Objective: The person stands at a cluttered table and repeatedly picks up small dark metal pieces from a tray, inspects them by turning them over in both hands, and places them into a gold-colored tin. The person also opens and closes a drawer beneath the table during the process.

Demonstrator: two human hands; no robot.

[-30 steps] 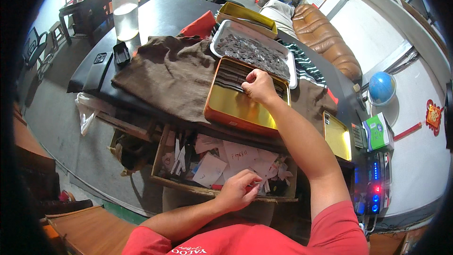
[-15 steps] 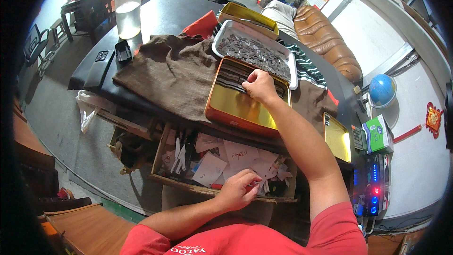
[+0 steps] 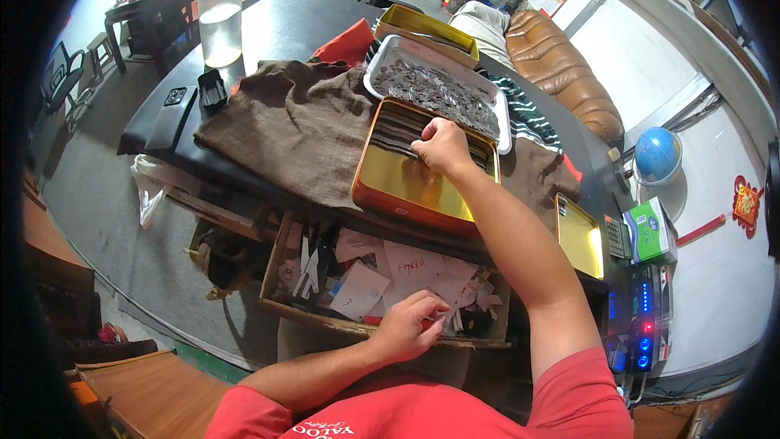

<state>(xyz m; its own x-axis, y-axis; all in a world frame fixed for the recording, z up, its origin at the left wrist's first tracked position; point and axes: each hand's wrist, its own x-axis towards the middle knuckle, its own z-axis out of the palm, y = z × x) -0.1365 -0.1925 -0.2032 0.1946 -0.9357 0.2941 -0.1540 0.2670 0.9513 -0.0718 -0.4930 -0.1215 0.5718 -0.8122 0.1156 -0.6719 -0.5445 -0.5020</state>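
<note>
While left hand (image 3: 410,327) curls on papers (image 3: 406,272), right hand (image 3: 441,145) seemingly pinches dark pieces (image 3: 402,126).

A green and white rectangular carton (image 3: 649,230) was seen at the right end of the table, just beside a dark calculator (image 3: 615,236), with a box-shaped device (image 3: 642,319) lit by blue and red indicator lights placed below it. White and pale pink paper slips (image 3: 410,270), some handwritten, were piled in the open drawer (image 3: 309,315), where the left hand (image 3: 409,325) was rested on them. A red hanging ornament (image 3: 745,201) was fixed to the white wall at far right, and a dark phone (image 3: 171,97) with an unlit screen was laid near the table's left edge.
</note>
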